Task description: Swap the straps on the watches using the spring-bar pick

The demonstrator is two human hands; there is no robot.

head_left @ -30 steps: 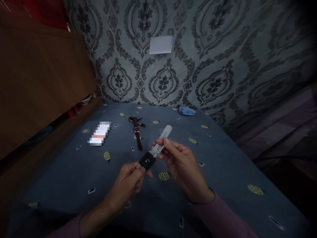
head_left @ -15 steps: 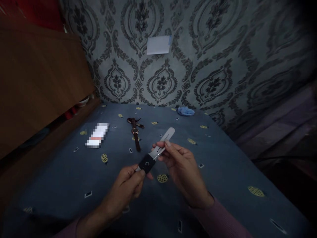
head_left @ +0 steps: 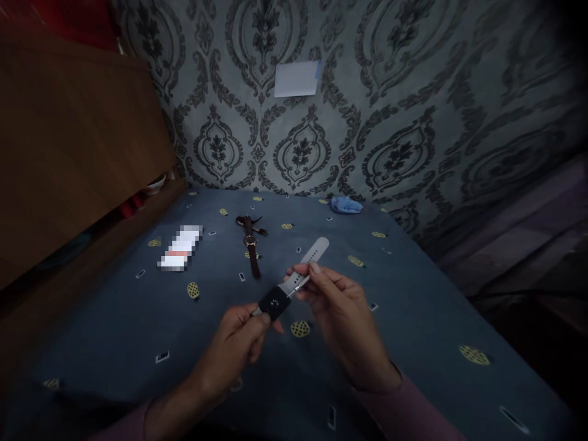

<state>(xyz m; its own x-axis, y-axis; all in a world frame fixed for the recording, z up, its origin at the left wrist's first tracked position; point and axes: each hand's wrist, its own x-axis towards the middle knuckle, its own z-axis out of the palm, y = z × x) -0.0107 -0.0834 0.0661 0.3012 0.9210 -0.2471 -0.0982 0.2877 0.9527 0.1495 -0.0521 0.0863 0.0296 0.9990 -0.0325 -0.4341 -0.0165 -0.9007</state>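
Observation:
A smartwatch with a dark square case (head_left: 274, 302) and a pale grey strap (head_left: 316, 250) is held tilted above the cloth. My left hand (head_left: 237, 340) is closed on the lower end of the case and the strap part there, thumb on top. My right hand (head_left: 342, 315) pinches a thin, light, shiny pointed tool (head_left: 300, 285), its tip at the joint of case and upper strap. Those fingers are also close against the strap; whether they grip it too I cannot tell. Beyond the hands lies a brown leather-strap wristwatch (head_left: 250, 241).
More brown strap pieces (head_left: 257, 228) lie by the wristwatch. A blurred white phone-shaped item (head_left: 181, 248) is at the left, and a crumpled blue cloth (head_left: 346, 205) at the back. A wooden cabinet (head_left: 82, 141) borders the left side, a patterned wall (head_left: 257, 131) the far edge.
The hands and smartwatch hold nearly the same pose, with the watch shifted very slightly to the right. The view has tilted a little; the things lying on the cloth have not moved.

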